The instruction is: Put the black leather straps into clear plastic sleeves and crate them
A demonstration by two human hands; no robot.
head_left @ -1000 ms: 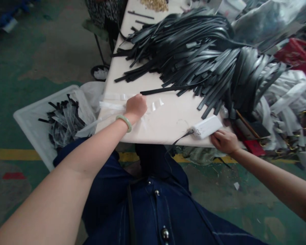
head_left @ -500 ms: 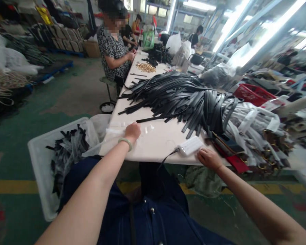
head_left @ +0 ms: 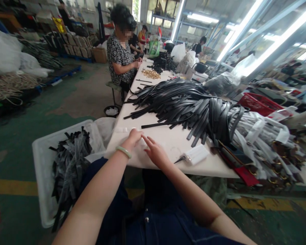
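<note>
My left hand (head_left: 134, 136), with a pale green bangle (head_left: 123, 151) on the wrist, is closed over clear plastic film (head_left: 140, 148) near the table's front left; what its fingers hold is too small to name. Beside it, my right hand (head_left: 154, 149) has its fingers stretched out, fingertips close to the left hand. A single black strap (head_left: 153, 125) lies just beyond the hands, its far end under a large bundle of black straps (head_left: 173, 98). To the right of my right hand sits a white power bank (head_left: 197, 155) with a black cable.
A white bin (head_left: 39, 170) of wrapped black strips stands left of my legs. Gold pieces (head_left: 151, 74) lie farther up the white table (head_left: 219, 166). A seated person (head_left: 119, 54) works at its left edge. A red basket (head_left: 257, 103) is at the right.
My right hand has moved left from beside the power bank to my left hand, and its fingers have stretched out. The view has shifted slightly.
</note>
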